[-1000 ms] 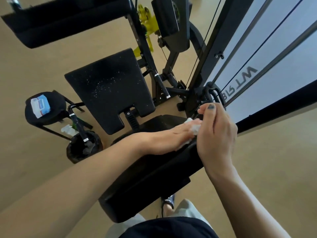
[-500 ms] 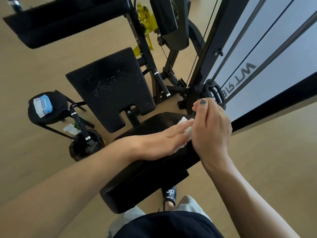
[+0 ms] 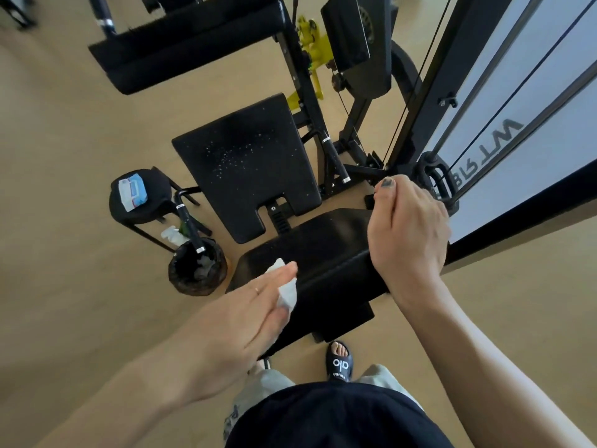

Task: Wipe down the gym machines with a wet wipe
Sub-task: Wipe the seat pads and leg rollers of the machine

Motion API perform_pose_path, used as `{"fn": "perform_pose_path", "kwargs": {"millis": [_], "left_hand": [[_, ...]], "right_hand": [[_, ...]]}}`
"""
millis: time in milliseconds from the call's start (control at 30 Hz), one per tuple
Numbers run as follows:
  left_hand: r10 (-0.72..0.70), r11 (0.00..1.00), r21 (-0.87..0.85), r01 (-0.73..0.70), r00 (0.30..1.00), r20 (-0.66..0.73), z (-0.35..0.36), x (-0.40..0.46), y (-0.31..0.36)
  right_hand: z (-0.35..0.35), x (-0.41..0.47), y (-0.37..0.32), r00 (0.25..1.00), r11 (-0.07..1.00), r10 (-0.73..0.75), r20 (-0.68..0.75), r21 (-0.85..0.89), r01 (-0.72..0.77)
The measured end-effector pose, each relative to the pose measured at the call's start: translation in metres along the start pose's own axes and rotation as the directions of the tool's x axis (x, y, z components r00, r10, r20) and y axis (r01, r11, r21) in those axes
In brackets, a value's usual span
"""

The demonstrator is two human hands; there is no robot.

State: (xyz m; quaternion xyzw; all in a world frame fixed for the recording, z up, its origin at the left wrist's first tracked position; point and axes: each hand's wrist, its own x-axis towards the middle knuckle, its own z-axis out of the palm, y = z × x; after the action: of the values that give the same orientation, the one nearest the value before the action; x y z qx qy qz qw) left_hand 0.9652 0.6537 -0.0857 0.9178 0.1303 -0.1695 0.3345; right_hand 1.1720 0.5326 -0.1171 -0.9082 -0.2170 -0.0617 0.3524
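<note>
My left hand (image 3: 245, 315) lies flat, fingers together, pressing the wet wipe (image 3: 286, 291) onto the seat pad's (image 3: 326, 250) near-left edge to scrub it. My right hand (image 3: 408, 234) curls over the pad's right edge, likely steadying it.

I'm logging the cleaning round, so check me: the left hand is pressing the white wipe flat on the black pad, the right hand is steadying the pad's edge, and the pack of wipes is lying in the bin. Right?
Not quite. The head view shows the pack of wipes lying on the black stool, not in the bin beside it. The rest stands: the left hand presses the white wipe on the black pad, and the right hand steadies its edge.
</note>
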Motion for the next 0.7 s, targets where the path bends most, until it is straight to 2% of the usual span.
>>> {"fn": "perform_pose_path", "kwargs": {"millis": [67,167,300,433,533,600,700], "left_hand": [[-0.030,0.999,-0.022,0.031,0.999,0.027,-0.003,0.028,0.021],[0.011,1.000,0.022,-0.012,0.998,0.061,-0.005,0.072,0.051],[0.003,1.000,0.000,-0.003,0.998,0.067,-0.004,0.046,0.032],[-0.106,0.984,-0.129,0.123,0.986,0.132,-0.008,-0.014,-0.008],[-0.146,0.924,-0.316,0.215,0.963,0.226,-0.014,-0.016,-0.024],[-0.117,0.879,-0.409,0.243,0.944,0.309,-0.019,0.012,-0.025],[-0.004,0.894,-0.406,0.190,0.909,0.416,-0.013,0.083,-0.035]], "right_hand": [[-0.001,0.001,-0.001,1.000,1.000,0.002,0.017,-0.002,-0.002],[-0.003,0.003,0.000,0.999,1.000,0.020,0.032,0.018,-0.021],[-0.003,0.002,0.001,0.998,1.000,0.021,0.066,0.003,-0.021],[-0.004,0.001,-0.001,0.992,0.996,-0.024,0.122,-0.078,0.034],[-0.004,0.003,-0.003,0.988,0.992,-0.028,0.151,-0.114,0.046],[-0.004,0.005,-0.003,0.987,0.991,-0.004,0.159,-0.130,0.025],[-0.004,0.008,-0.002,0.986,0.992,0.047,0.158,-0.125,-0.028]]}}
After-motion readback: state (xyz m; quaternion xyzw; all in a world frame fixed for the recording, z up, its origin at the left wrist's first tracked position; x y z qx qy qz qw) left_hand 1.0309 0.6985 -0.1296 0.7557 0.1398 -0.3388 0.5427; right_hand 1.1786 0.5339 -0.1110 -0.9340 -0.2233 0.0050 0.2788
